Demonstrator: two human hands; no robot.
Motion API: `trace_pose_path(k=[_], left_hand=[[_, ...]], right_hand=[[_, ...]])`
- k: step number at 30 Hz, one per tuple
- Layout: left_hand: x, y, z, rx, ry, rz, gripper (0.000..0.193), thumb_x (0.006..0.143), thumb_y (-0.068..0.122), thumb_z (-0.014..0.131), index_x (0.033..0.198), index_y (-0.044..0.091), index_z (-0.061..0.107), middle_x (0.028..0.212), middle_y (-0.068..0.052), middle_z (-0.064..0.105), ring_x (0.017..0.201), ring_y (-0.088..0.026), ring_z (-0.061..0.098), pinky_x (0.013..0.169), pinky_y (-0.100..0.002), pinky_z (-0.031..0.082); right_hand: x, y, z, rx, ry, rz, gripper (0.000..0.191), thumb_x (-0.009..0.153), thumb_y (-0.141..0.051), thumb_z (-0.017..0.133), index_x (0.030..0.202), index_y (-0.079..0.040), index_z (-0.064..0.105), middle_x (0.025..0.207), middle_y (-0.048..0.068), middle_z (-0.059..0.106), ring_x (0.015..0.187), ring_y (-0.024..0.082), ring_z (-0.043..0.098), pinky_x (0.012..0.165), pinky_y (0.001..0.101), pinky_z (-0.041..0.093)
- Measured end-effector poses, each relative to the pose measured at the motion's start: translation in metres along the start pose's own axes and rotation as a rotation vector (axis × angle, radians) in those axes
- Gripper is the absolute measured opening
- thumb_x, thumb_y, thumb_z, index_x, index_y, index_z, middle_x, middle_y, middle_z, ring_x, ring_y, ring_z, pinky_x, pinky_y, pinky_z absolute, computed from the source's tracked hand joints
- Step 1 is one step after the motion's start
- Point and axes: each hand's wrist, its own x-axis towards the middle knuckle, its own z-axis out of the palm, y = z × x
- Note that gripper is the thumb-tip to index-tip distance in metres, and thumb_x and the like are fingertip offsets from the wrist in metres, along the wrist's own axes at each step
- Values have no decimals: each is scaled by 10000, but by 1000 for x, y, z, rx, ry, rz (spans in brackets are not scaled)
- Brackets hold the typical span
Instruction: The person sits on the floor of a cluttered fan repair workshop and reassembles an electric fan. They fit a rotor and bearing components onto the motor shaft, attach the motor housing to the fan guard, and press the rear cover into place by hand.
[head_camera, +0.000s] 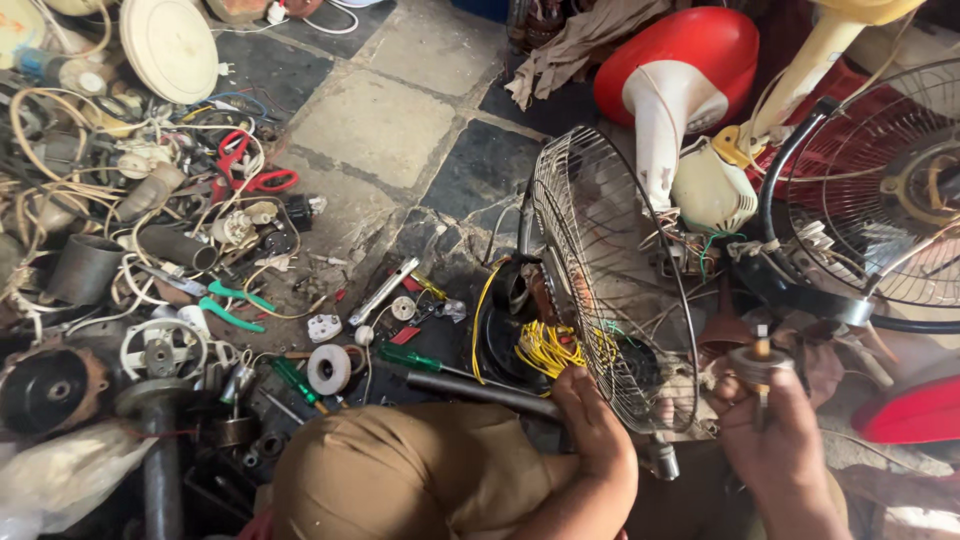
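Note:
My left hand rests its fingers on the lower rim of a wire fan guard that stands on edge, next to a bundle of yellow wires and a dark fan motor. My right hand is closed around a small round metal part with a short shaft, held up to the right of the guard. My knee in brown trousers fills the bottom middle.
A heap of cables, motor parts, pliers and screwdrivers covers the stone floor at left. A roll of tape and a metal rod lie near my knee. Another caged fan and a red-and-cream fan base stand at the right.

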Motion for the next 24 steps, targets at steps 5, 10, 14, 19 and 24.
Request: trace_pose_path(k=[5,10,14,19,24], left_hand=[[-11,-4,6,-32,-10,96,395,1049,354,457,1256,30,543,1213,-148,625,1103,-225,584,1010,-359,447],[-7,24,-4,153,46,-37,436,1031,395,444,1273,46,543,1218,-139,615,1100,-219,576,1018,-365,423],[55,87,-28,11,124,32,594,981,515,475,1308,22,521,1292,-117,612,1176,-204,582,1043,-373,423],[133,149,-45,-268,-264,-280,729,913,645,592,1334,50,572,1255,-138,622,1201,-280,587,1061,-477,411],[131,183,-44,-297,-616,-440,699,776,604,701,1367,250,579,1323,-1,654,1267,-237,587,1103,-540,395]], right_hand=[[-35,-62,26,152,-281,-11,649,905,-415,801,1324,34,592,1017,206,677,925,278,618,803,405,486],[-68,-66,55,-205,-554,221,738,780,-391,923,1251,55,570,1225,381,684,1130,467,701,974,578,463],[-72,-21,75,-510,-751,45,694,794,-370,929,1260,66,655,1196,263,732,1219,357,689,1284,552,276],[-80,7,55,-593,-645,-9,707,786,-277,972,1268,106,625,1298,302,678,1383,366,555,1177,541,351],[-34,22,7,-147,-901,220,721,942,-410,691,1376,136,511,1521,359,481,1398,445,506,1159,579,320]])
